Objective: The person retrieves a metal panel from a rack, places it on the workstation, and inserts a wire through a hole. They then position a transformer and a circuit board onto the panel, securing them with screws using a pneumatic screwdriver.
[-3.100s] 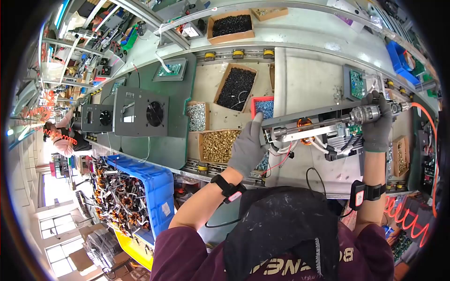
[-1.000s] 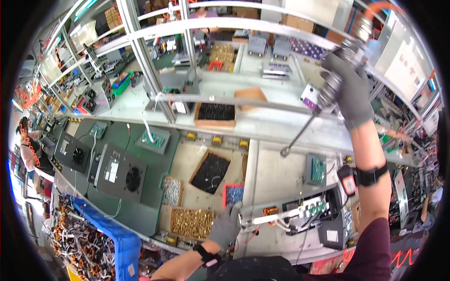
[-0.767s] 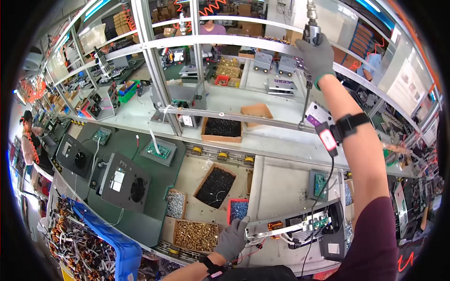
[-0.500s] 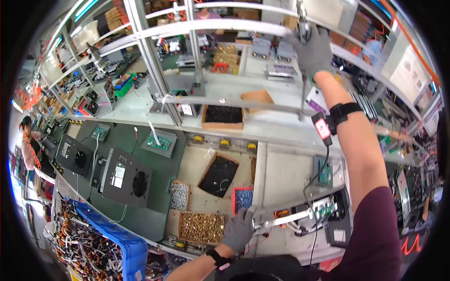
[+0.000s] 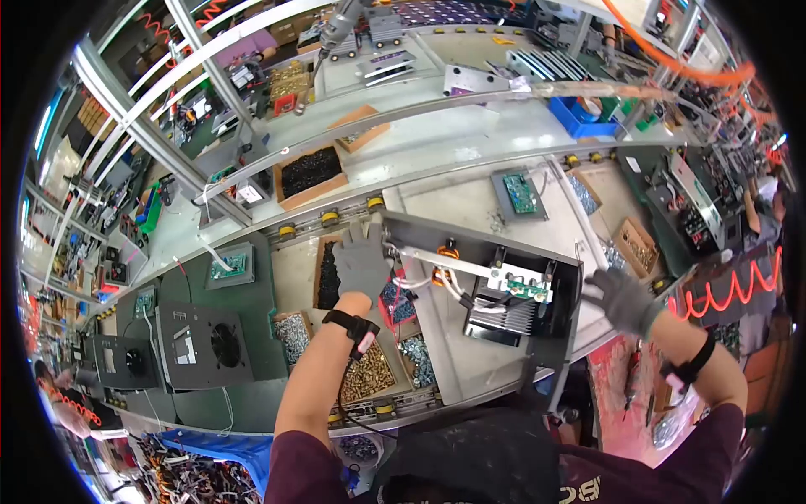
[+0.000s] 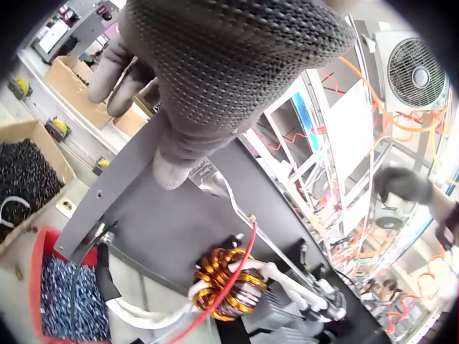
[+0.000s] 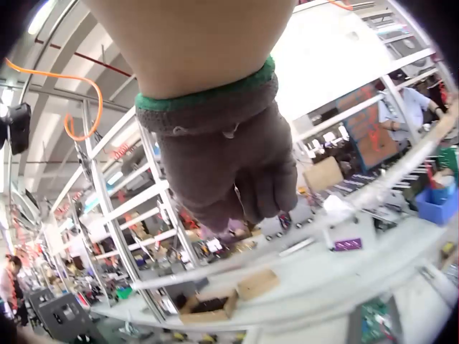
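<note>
A: Step in hand?

B: Looks like handling the open chassis (image 5: pixel 546 252), one hand by each end. Left hand (image 5: pixel 359 267) at the left end, fingers spread, thumb lapping the end wall in the left wrist view. Firm grip? Can't tell.

A: Right hand (image 5: pixel 623 304)?

B: Just beside the right end, fingers spread wide, nothing held. Contact unclear.

A: Next move?

B: Judging by the pose, it calls for the right fingers to close on that end and both hands to work evenly; loose wires could snag.

A: Where's the chassis?

B: On the desk (image 5: pixel 445 349), by the near edge; its right end seems to reach over it.

A: Counts?

B: One chassis. Inside: one coil (image 6: pixel 229 283), one finned heatsink (image 5: pixel 497 317), one green board (image 5: pixel 529 291). One loose board (image 5: pixel 522 195) toward the desk's far edge. Left of the chassis, five lots: black screws (image 6: pixel 27 175), blue screws (image 6: pixel 72 297), brass pieces (image 5: pixel 366 378), silver pieces (image 5: pixel 294 336), grey-blue pieces (image 5: pixel 417 357). Singles: too many to count.
</note>
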### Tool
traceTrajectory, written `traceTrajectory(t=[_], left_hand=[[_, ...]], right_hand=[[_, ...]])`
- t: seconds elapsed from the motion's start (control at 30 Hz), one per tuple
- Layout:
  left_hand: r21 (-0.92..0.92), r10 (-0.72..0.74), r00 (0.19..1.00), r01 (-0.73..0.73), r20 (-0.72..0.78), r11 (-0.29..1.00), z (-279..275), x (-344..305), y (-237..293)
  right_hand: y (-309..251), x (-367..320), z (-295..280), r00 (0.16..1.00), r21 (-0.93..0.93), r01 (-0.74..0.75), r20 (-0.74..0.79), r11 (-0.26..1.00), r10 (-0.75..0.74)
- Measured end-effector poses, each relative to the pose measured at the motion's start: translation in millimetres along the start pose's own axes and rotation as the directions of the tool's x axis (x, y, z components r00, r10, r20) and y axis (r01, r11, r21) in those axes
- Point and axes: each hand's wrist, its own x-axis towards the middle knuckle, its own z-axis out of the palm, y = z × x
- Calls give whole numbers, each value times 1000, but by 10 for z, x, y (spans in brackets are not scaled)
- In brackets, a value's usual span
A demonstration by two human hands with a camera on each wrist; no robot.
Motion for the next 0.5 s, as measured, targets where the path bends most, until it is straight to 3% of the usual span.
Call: traceTrajectory(t=[0.03, 0.13, 0.17, 0.23, 0.27, 0.33, 0.4, 0.47, 0.5], left_hand=[[-6, 32, 997, -32, -74, 999, -20, -16, 47], [-72, 39, 991, -49, -124, 996, 15, -278, 196], [-84, 7, 997, -13, -74, 996, -14, -401, 238], [-98, -9, 997, 2, -72, 995, -20, -705, 258], [-110, -15, 998, 8, -60, 994, -41, -863, 244], [-134, -62, 996, 54, -62, 989, -124, -1204, 199], [-175, -112, 993, 102, -47, 979, -325, -1574, 162], [-180, -211, 975, 197, -65, 964, -452, -1947, 85], [-207, -301, 953, 289, -27, 934, -500, -2144, 33]], right_hand=[[-209, -125, 294, 980, -215, 85, -161, 973, -121], [-616, -123, 539, 888, -54, 135, -436, 989, -145], [-685, -68, 500, 882, -56, 156, -441, 986, -164], [-876, 73, 375, 784, -104, 364, -501, 925, -365], [-920, 119, 368, 770, -109, 387, -509, 916, -386], [-954, 209, 377, 795, -93, 474, -381, 876, -471], [-839, 234, 356, 722, -127, 524, -458, 842, -519], [-662, 228, 211, 654, 76, 592, -627, 802, -423], [-591, 190, 179, 710, 168, 530, -625, 831, -326]])
